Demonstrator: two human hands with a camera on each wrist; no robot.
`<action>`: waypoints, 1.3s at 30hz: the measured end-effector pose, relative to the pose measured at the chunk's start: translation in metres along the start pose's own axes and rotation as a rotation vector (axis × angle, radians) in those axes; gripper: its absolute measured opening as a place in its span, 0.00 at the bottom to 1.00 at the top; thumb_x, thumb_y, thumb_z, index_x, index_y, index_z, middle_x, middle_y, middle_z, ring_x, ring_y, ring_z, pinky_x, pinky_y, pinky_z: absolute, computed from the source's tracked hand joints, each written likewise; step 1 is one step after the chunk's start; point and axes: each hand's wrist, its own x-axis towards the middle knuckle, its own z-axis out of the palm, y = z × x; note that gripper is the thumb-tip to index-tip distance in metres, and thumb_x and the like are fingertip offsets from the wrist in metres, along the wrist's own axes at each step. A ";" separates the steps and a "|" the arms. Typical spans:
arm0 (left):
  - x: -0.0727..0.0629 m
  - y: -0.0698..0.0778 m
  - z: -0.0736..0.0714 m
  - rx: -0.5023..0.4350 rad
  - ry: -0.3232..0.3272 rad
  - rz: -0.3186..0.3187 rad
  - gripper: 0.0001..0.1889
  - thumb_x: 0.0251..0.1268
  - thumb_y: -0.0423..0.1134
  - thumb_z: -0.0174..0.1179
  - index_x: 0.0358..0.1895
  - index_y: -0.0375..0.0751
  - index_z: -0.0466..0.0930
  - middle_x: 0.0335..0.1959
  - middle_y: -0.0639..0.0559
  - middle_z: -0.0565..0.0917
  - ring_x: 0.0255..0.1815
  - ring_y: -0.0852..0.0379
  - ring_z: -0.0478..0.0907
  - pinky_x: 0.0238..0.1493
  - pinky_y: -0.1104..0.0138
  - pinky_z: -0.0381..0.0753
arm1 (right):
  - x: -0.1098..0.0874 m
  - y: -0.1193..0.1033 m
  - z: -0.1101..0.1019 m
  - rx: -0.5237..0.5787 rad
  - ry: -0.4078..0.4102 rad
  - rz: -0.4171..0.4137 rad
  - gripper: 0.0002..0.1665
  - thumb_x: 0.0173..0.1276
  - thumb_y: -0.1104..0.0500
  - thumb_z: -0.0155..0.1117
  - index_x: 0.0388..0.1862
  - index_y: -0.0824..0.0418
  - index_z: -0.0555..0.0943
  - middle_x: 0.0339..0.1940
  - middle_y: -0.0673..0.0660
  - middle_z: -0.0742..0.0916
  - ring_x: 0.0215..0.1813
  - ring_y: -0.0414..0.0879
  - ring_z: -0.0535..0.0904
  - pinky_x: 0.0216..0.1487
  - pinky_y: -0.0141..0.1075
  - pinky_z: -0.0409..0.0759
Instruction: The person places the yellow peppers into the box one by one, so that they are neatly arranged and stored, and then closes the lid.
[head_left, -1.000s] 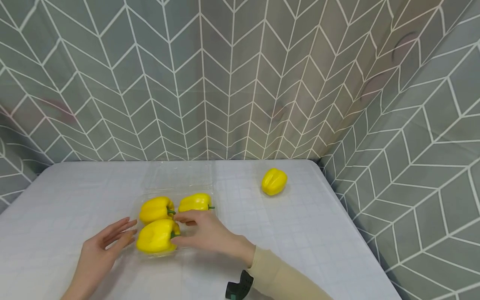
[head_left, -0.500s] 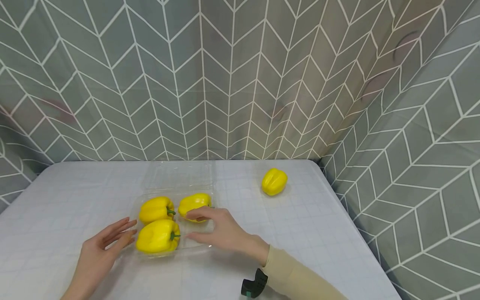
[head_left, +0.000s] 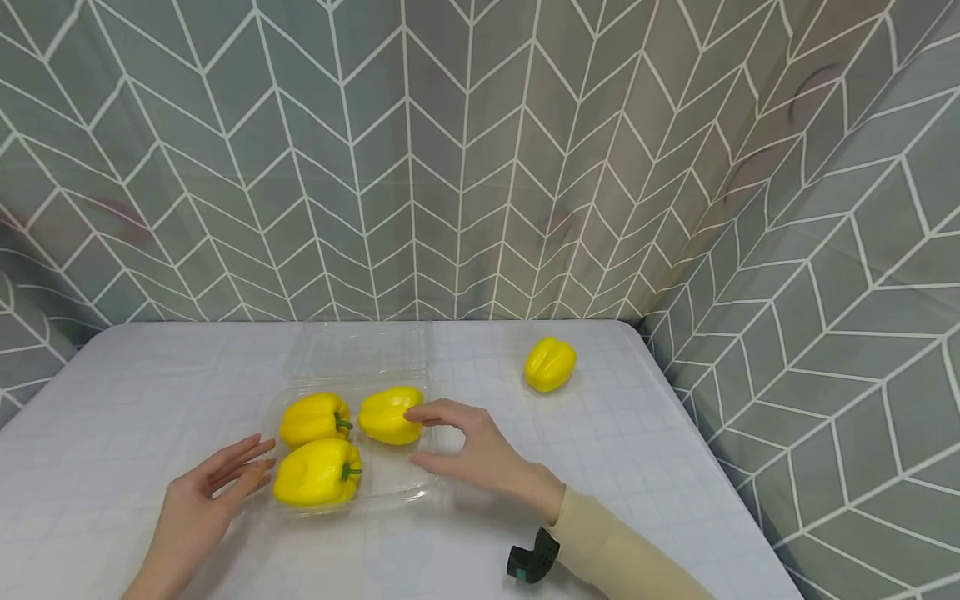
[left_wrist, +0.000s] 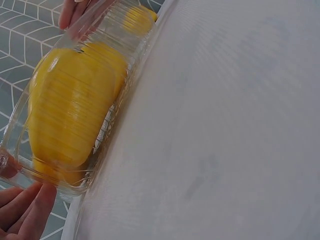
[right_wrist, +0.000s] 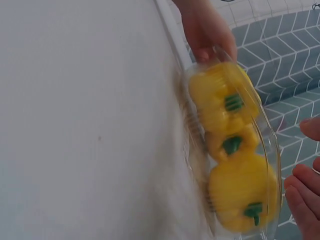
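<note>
A clear plastic clamshell container (head_left: 397, 498) lies open on the table, holding three yellow bell peppers. One pepper (head_left: 315, 473) is front left, another (head_left: 309, 419) directly behind it, and the third pepper (head_left: 386, 415) at the back right; the front right part of the container is bare. My left hand (head_left: 197, 502) has its relaxed fingertips at the container's left wall, also seen in the left wrist view by the container (left_wrist: 117, 95). My right hand (head_left: 474, 446) hovers at the right side, thumb and fingers apart, index fingertip overlapping the third pepper's stem end.
A fourth-corner yellow pepper (head_left: 550, 364) lies alone on the table at the back right. The container's clear lid (head_left: 360, 350) is folded back toward the table's far edge. Patterned grey curtains (head_left: 480, 167) hang behind and to the right. A black wrist strap (head_left: 534, 557) is below the right sleeve.
My right hand has drawn back to the right from the front left pepper, uncovering its stem and the back right pepper, which now sits slightly angled. The left hand has stayed in place.
</note>
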 end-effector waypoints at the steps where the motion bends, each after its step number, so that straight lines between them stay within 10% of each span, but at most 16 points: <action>1: 0.000 0.000 0.000 0.002 0.002 0.003 0.28 0.75 0.48 0.56 0.71 0.36 0.68 0.63 0.37 0.79 0.41 0.87 0.74 0.38 0.79 0.84 | -0.001 0.002 -0.002 -0.004 0.007 -0.006 0.28 0.62 0.61 0.74 0.61 0.61 0.80 0.57 0.56 0.86 0.58 0.53 0.82 0.64 0.36 0.79; 39: 0.001 -0.001 0.002 -0.006 -0.011 -0.030 0.28 0.77 0.47 0.54 0.72 0.35 0.66 0.65 0.36 0.78 0.41 0.86 0.75 0.39 0.77 0.85 | -0.012 0.050 -0.097 -0.160 0.246 0.256 0.35 0.61 0.54 0.76 0.68 0.49 0.76 0.66 0.47 0.80 0.69 0.53 0.74 0.74 0.52 0.68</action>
